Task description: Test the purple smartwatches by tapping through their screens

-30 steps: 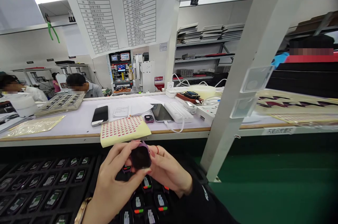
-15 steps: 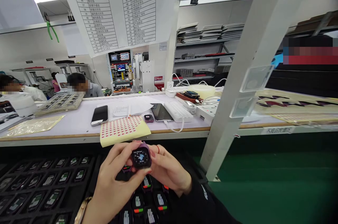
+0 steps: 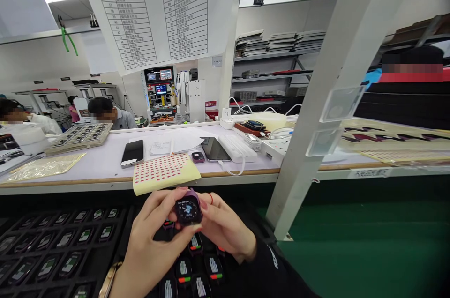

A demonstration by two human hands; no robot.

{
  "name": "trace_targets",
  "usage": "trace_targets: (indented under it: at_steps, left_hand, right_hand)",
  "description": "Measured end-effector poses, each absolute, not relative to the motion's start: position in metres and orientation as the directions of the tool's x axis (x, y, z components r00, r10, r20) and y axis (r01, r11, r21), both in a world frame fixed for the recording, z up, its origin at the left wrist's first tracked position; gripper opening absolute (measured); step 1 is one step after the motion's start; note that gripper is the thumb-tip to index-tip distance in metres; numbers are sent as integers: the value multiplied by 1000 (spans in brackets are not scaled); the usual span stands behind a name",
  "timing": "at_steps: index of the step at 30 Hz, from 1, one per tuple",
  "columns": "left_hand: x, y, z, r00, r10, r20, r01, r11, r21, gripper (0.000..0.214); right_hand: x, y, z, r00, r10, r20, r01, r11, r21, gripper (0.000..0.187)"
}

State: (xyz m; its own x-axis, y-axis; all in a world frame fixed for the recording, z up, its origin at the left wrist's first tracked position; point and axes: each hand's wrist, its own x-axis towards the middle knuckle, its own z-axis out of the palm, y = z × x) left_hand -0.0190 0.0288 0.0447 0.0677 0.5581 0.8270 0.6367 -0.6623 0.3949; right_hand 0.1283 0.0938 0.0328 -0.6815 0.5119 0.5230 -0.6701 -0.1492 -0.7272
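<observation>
Long pale lavender surface with a brown front edge point(image 3: 105, 162) across the middle. Below it, at left: black compartmented tray point(image 3: 117, 223), rows of dark watch units seated in slots. Below the hands: several black square watches with red-and-green bars on their screens point(image 3: 215, 267); what carries them is too dark to tell.

Left hand point(image 3: 154, 237): fingers pinching the held unit, index along the top edge, thumb at the lower edge. Right hand point(image 3: 228, 227): thumb against the unit's right side; its other fingers are mostly hidden behind.

On the surface, near its front: yellow sheet of red arrow stickers point(image 3: 165, 174), overhanging the edge; black phone with a white label point(image 3: 132, 152) just beyond.

Held unit: purple-cased square smartwatch with black glass point(image 3: 188, 210), between both hands, above the barred watches, screen lit with a dial.

Status (judged): mid-handling. Done: display on. Left: unit not yet set down. Overall count, finished versus unfinished: cannot tell.
</observation>
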Motion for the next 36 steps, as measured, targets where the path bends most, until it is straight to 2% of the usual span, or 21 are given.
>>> trace_targets:
  at_steps: [5,8,14,36]
  left_hand:
    - [-20,29,45,81,559,825,632,-669,391,50]
    - [-20,28,46,90,561,823,621,-677,394,51]
    - [-21,28,47,100,554,827,606,-693,391,53]
    - [-24,29,46,105,534,839,616,-697,366,54]
  right_hand:
    - [128,95,33,-679,487,550,-693,-176,-699,26]
    - [129,94,34,-695,469,546,-671,-147,-727,31]
    - [129,94,31,-699,513,499,-637,-130,-760,40]
    - [129,94,32,-688,494,532,-661,-123,-740,34]
